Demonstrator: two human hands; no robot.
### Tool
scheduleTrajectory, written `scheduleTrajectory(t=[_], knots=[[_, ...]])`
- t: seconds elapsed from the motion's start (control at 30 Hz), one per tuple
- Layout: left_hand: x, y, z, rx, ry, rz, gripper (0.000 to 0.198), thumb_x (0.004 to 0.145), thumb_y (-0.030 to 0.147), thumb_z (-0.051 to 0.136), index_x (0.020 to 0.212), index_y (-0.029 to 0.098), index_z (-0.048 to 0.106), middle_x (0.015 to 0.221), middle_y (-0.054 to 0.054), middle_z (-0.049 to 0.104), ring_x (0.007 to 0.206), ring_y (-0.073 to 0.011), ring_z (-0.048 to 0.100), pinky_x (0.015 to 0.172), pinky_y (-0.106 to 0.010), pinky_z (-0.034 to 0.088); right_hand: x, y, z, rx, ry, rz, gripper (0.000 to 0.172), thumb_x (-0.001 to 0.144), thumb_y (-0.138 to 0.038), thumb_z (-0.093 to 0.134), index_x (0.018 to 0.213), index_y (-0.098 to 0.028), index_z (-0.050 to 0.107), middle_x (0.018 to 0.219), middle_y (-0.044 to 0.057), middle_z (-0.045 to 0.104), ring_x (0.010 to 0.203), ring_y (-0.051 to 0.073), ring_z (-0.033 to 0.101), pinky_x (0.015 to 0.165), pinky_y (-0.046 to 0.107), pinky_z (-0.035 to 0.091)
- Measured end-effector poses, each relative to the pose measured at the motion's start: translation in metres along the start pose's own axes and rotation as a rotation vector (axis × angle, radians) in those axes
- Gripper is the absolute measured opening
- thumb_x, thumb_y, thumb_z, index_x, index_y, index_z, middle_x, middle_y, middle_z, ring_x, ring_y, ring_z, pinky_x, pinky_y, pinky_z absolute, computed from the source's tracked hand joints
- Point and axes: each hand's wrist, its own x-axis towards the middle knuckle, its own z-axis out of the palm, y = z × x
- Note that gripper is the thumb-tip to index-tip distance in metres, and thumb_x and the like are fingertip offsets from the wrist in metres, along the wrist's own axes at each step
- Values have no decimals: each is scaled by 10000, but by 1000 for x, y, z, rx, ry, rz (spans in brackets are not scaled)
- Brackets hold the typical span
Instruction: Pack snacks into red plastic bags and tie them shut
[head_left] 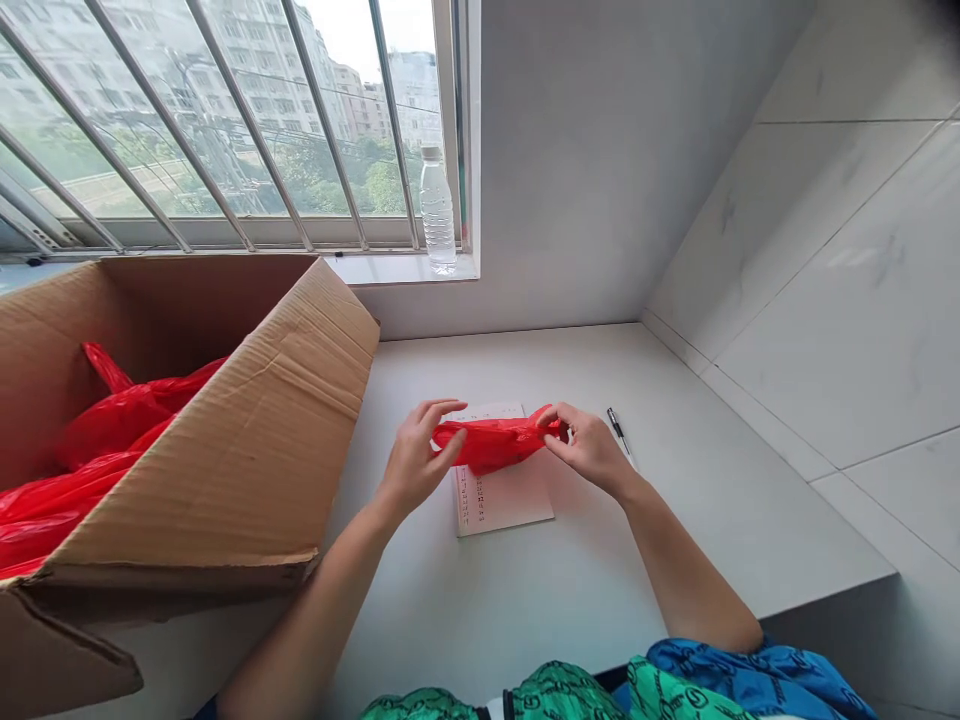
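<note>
A red plastic bag, gathered into a narrow bunch, hangs above a white sheet or notepad with handwritten columns. My right hand pinches the bag's right end between thumb and fingers. At the bag's left end is my left hand, thumb and fingers spread apart around it; whether they touch the plastic I cannot tell. The bag hides the middle of the paper. Just right of my right hand lies a black and clear pen on the white tabletop.
On the left, a large open cardboard box holds red plastic bags. A clear capped bottle stands on the windowsill by the barred window. Grey wall bounds the table behind, tiled wall the right.
</note>
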Motion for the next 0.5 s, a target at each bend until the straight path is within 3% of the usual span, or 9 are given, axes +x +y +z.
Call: scheduleTrajectory(t=[0.07,0.13,0.23,0.37,0.43,0.5], knots=[[-1,12,11,109,-67,144,332,941,390,573,1257,307,628,1283,-59,640,1149,-251,587,1004,-417,407,-3,-10,2,-4,-71,-3,244,858,-252,577,1092,-285,642,1014,9,719,670,148,592,641,299,473],[1,20,22,188,-107,225,230,929,385,608,1132,318,695,1104,-35,707,1022,-234,620,971,-414,398,-7,-20,2,7,-133,-23,318,866,-305,609,1183,-297,630,1042,17,713,711,156,609,663,302,488],[5,24,31,175,-69,240,187,957,378,575,931,303,744,890,-7,727,841,-194,624,920,-398,396,-9,-29,5,29,-142,-48,261,891,-460,635,1082,-290,688,943,13,704,724,163,598,650,292,470],[10,14,20,-82,143,57,248,945,430,576,884,262,747,851,-15,721,822,-187,633,880,-362,442,-5,-20,8,114,67,12,312,947,-490,544,796,-241,657,717,-1,620,609,146,502,579,283,403],[11,5,10,-304,283,-123,292,913,481,608,869,216,725,838,-32,711,815,-196,637,808,-335,477,-1,-11,4,191,149,91,323,928,-505,561,762,-233,617,648,-13,561,563,140,453,556,280,394],[10,-1,2,-510,350,-239,324,892,504,627,908,189,698,878,-49,711,839,-203,643,783,-319,497,0,-4,-2,241,161,160,296,888,-521,610,805,-236,605,622,-27,531,541,135,431,539,276,396]])
